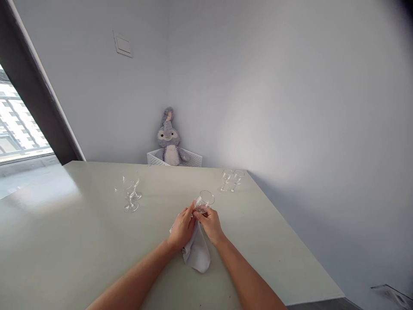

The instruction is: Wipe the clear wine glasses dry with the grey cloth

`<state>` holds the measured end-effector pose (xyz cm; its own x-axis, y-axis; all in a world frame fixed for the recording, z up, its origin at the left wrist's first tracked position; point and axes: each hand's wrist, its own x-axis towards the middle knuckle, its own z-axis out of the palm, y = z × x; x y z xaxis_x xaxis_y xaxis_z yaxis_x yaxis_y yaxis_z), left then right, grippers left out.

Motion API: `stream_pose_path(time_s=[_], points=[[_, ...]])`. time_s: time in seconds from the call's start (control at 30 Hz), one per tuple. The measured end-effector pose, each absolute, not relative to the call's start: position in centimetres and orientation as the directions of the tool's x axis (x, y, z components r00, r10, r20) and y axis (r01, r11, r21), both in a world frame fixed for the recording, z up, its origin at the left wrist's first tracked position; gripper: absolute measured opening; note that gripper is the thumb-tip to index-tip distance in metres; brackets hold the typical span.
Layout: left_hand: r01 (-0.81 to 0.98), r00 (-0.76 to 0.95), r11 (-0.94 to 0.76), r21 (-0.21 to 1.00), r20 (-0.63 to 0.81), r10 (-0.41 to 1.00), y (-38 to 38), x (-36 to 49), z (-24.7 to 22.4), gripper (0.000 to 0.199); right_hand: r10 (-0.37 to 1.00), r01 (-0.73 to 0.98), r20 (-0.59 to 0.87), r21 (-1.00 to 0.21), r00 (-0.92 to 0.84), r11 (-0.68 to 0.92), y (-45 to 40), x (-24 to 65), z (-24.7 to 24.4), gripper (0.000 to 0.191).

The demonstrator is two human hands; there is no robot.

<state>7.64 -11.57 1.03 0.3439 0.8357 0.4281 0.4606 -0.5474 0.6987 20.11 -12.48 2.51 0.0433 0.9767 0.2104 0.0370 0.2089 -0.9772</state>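
The glass (204,201) is up between the two hands, above the middle of the table (97,249), tilted with its rim leaning away and to the right. The right hand (212,224) pinches it low on the bowl, thumb against fingers; the left hand (183,229) has its fingers close together, bunched on the cloth (198,254) and pressed near the glass's lower end. Whether those fingertips meet bare glass or only fabric, I cannot tell. The glass looks light, stiff and thin-walled, so it should be fragile, and its smooth surface is likely slippery. The low bowl seems a sound place to hold, with the thin rim best left unsqueezed; any stem is hidden by the hands, and twisting there would probably be risky. The cloth, limp and soft, hangs down below the hands and should give a cushioned, surer grip. Other stemmed glasses (131,207) stand well apart.
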Motion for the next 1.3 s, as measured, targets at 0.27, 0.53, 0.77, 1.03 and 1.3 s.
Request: stream_pose_path(time_s=[0.27,0.53,0.77,1.03,1.3], points=[[0.538,0.299,-0.445,0.715,0.332,0.895,-10.6,7.3,-0.2,0.055,0.918,0.081,0.182,-0.983,0.353,0.164,-9.8,24.1,2.0,0.038],[0.517,0.351,-0.432,0.739,0.278,0.894,-10.7,7.2,0.3,0.037,0.798,0.143,0.098,-0.990,0.594,0.015,-6.0,30.4,1.4,0.032],[0.515,0.361,-0.454,0.727,0.296,0.884,-10.7,7.2,0.3,0.034,0.786,0.168,0.082,-0.985,0.612,-0.028,-5.0,31.8,0.5,0.028],[0.512,0.351,-0.439,0.738,0.287,0.891,-10.7,7.2,0.3,0.032,0.791,0.179,0.078,-0.983,0.606,-0.041,-3.9,31.3,0.4,0.028],[0.443,0.288,-0.450,0.776,0.352,0.891,-10.8,7.1,0.7,0.026,0.755,0.214,0.096,-0.975,0.648,-0.060,-6.3,31.3,0.8,0.032]])
